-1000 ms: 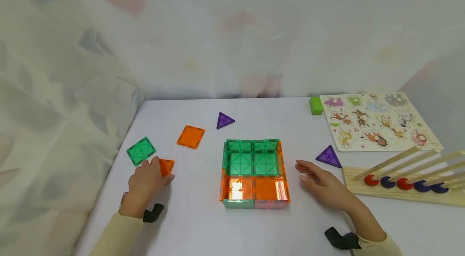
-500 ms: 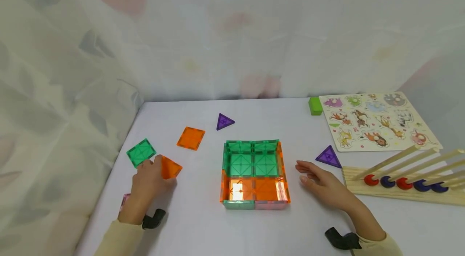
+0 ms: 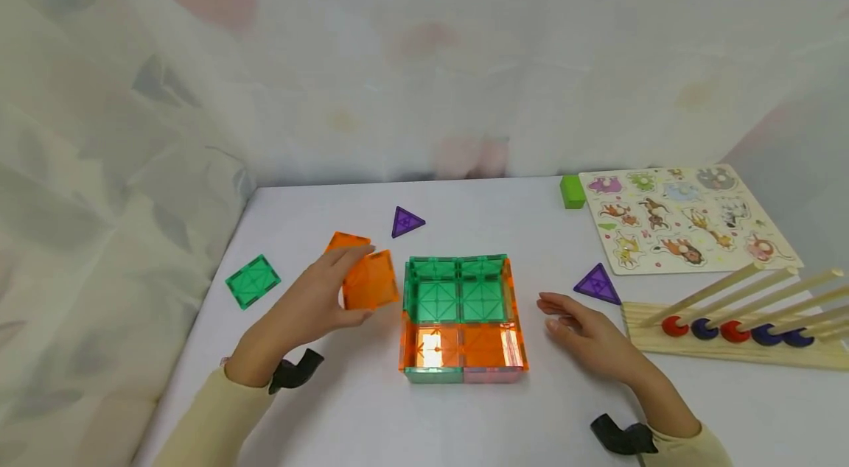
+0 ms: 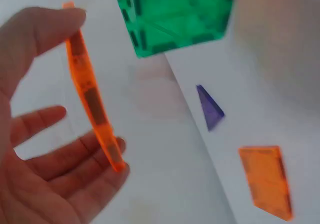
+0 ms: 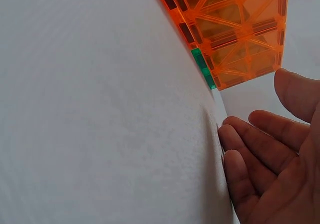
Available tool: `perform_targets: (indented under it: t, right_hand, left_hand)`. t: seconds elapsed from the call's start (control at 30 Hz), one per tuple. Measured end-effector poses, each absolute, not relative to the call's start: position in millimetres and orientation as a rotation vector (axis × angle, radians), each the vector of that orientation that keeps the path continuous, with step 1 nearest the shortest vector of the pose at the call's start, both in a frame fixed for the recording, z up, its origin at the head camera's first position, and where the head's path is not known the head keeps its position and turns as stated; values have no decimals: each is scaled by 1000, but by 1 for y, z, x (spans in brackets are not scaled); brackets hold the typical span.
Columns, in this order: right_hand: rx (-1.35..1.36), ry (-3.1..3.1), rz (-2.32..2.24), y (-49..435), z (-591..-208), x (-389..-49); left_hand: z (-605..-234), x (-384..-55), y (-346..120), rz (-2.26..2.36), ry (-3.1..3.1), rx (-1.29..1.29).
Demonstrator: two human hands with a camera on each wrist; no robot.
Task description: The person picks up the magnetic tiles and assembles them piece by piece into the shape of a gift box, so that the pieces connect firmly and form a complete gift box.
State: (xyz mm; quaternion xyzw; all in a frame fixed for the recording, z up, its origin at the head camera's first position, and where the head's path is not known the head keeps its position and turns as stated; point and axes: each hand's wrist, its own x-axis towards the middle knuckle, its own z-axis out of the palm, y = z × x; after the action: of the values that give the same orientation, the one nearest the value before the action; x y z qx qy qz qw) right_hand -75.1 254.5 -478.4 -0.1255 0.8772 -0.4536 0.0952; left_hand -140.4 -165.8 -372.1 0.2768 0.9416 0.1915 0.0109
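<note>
My left hand [image 3: 317, 299] pinches an orange square magnetic tile [image 3: 370, 281] by its edges, between thumb and fingertips. In the left wrist view that held tile [image 4: 92, 94] appears edge-on. Just right of it in the head view stands an open box of magnetic tiles [image 3: 434, 375], with green and orange sides. My right hand [image 3: 590, 338] rests on the table to the right of the box, fingers loosely bent and holding nothing. In the right wrist view the box's orange side [image 5: 245, 29] rises beyond those fingers, apart from them.
Another orange tile [image 3: 346, 239] lies partly hidden behind the left hand. A green tile [image 3: 253, 281] is at the left, purple triangles [image 3: 406, 222] lie behind and right. A green block [image 3: 573, 192], an animal puzzle board [image 3: 690, 220] and a wooden peg rack [image 3: 736, 334] occupy the right.
My left hand has lifted the orange tile from the table's left side and carried it right, close to the box. The right hand has stayed in place.
</note>
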Motion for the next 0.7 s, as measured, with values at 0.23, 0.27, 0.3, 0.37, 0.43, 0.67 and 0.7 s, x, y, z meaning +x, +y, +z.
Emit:
perform_targets:
  t: [0.23, 0.27, 0.3, 0.37, 0.43, 0.67, 0.7]
  right_hand:
    - [-354, 2570, -1371, 255, -479, -75]
    - [-352, 2567, -1374, 255, -479, -75]
    - [-350, 2566, -1378, 256, -479, -76]
    - [-346, 2564, -1382, 255, -479, -76]
    - [-345, 2563, -1384, 255, -480, -76]
    - [-349, 2571, -1389, 255, -480, -76]
    - [-347, 2570, -1397, 255, -480, -76]
  left_hand:
    - [-362, -155, -130, 647, 2870, 1088]
    - [-361, -156, -126, 655, 2859, 1098]
    - [-361, -158, -121, 661, 2850, 1108]
    - [-359, -162, -112, 638, 2830, 1112]
    - [-358, -164, -103, 586, 2809, 1115]
    - [-356, -170, -62, 385, 2701, 1235]
    - [-356, -171, -56, 368, 2689, 1256]
